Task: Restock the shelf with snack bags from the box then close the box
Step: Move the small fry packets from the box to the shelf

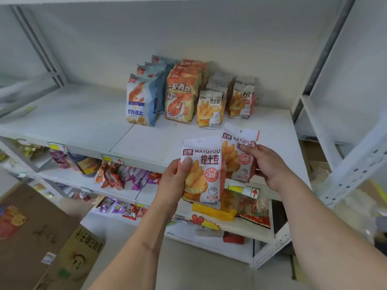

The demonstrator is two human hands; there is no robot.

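Note:
My left hand (pixel 174 181) grips a white-and-red fries snack bag (pixel 206 174) by its left edge, held upright in front of the shelf edge. My right hand (pixel 270 164) holds a second identical fries bag (pixel 236 155) by its right side, just behind and right of the first. Both bags hover over the front of the white top shelf (pixel 83 116). On that shelf stand rows of blue shrimp-chip bags (pixel 140 101), orange shrimp bags (pixel 181 95), yellow fries bags (pixel 210 109) and red fries bags (pixel 240 100). The open cardboard box (pixel 41 237) is at the lower left.
Lower shelves (pixel 117 191) hold several mixed snack packets and price tags. A white metal upright (pixel 356 164) of a neighbouring rack stands at the right. The top shelf's left half is bare.

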